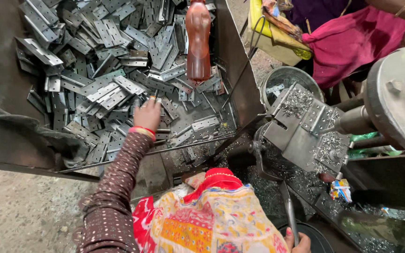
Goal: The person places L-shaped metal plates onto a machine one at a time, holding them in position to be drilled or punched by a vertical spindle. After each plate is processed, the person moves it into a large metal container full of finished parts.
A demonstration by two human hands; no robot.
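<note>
My left hand (147,115) reaches into a large metal bin (5,84) and rests on a heap of flat grey hinge plates (104,89). Its fingers curl down into the pile; whether they hold a plate is hidden. The arm wears a brown dotted sleeve and a red bangle. At the bottom edge my right hand (299,242) grips a thin metal lever (287,206) that rises toward a press fixture (301,131) covered in metal shavings.
An orange-brown plastic bottle (198,40) stands among the plates at the bin's back. A round metal pail (284,79) with a few plates sits behind the fixture. Another person in pink and purple cloth (352,40) sits at the top right. A big machine wheel (399,98) fills the right side.
</note>
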